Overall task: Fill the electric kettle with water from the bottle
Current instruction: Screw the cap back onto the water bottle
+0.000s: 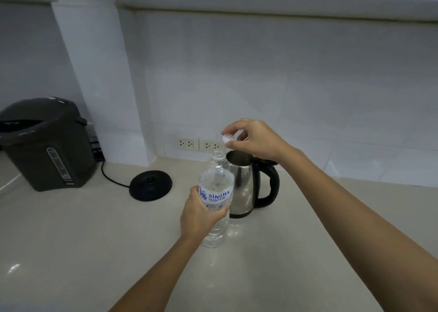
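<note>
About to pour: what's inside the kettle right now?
The kettle is open; only bare steel inner wall shows near its rim. The right hand, holding the cap, covers part of the opening; the bottom is unseen.

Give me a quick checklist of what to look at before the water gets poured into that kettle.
1. Bottle uncapped: ok, its neck is open and the right hand holds the cap in its fingers.
2. Bottle gripped firmly: ok, the left hand wraps its middle while it stands upright.
3. Kettle open on top: ok, the rim shows and the inside is visible.
4. Kettle off its base: ok, it stands on the counter apart from the base.
5. Right hand clear of the kettle opening: not ok, it hangs just above it.
6. Water already in the kettle: cannot tell.
</note>
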